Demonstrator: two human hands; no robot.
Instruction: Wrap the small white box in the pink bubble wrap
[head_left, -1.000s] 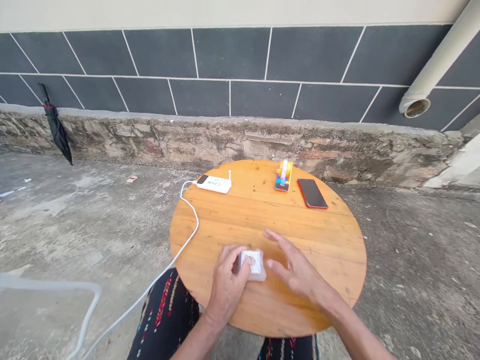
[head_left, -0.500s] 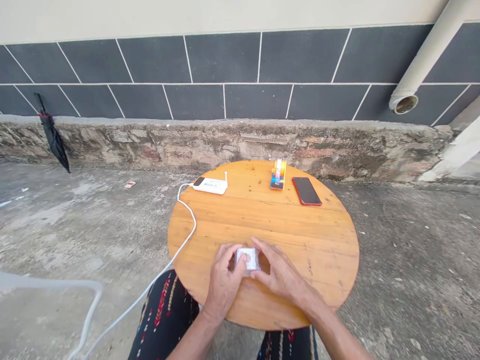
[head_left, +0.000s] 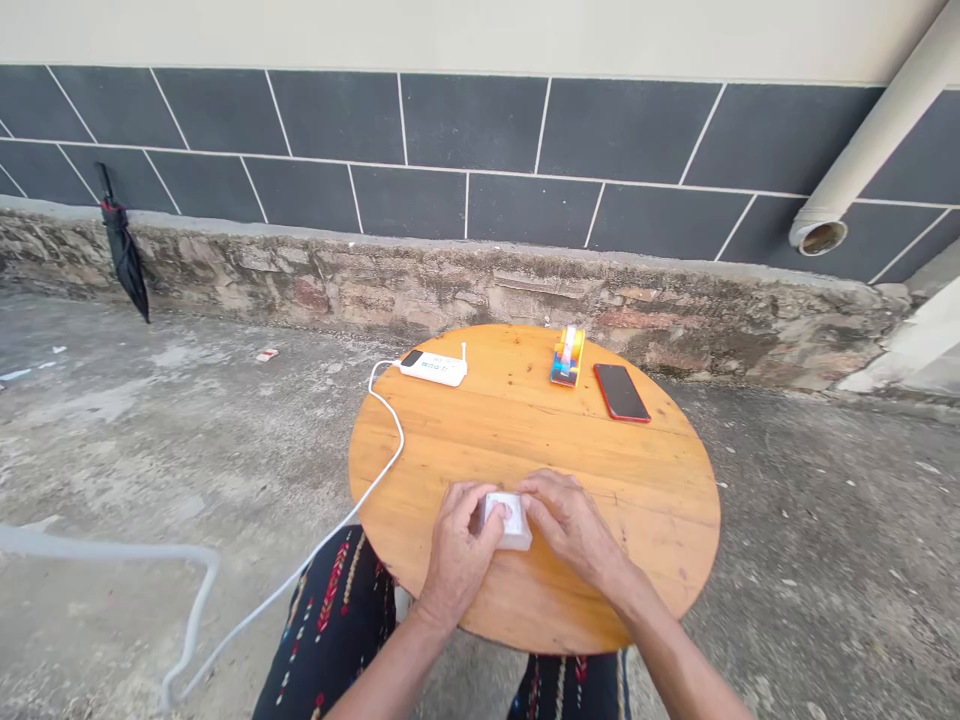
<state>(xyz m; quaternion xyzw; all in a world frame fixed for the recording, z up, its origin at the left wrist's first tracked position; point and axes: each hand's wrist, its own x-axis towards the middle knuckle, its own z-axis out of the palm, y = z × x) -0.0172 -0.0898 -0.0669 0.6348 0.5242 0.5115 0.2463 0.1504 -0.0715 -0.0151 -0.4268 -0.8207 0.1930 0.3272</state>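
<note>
A small white box (head_left: 514, 535) in what looks like clear film is near the front of the round wooden table (head_left: 592, 610). My left hand (head_left: 463, 540) grips it from the left, thumb on its top and fingers along the far left side. At its far right corner, my right hand (head_left: 574, 525) has its bent fingers and thumb closed on the edge. Whether those fingertips pinch loose film or the box itself is too small to tell.
A white power strip (head_left: 435, 369) lies at the table's back left, its white cord (head_left: 330, 540) running over the left edge. A tape dispenser (head_left: 568, 358) and a red-edged phone (head_left: 622, 392) are at the back right. A black umbrella (head_left: 124, 250) leans on the wall.
My right thumb has drawn back from the box's near right side toward its far right corner. My left hand keeps its grip. The whole view has tilted and shifted slightly.
</note>
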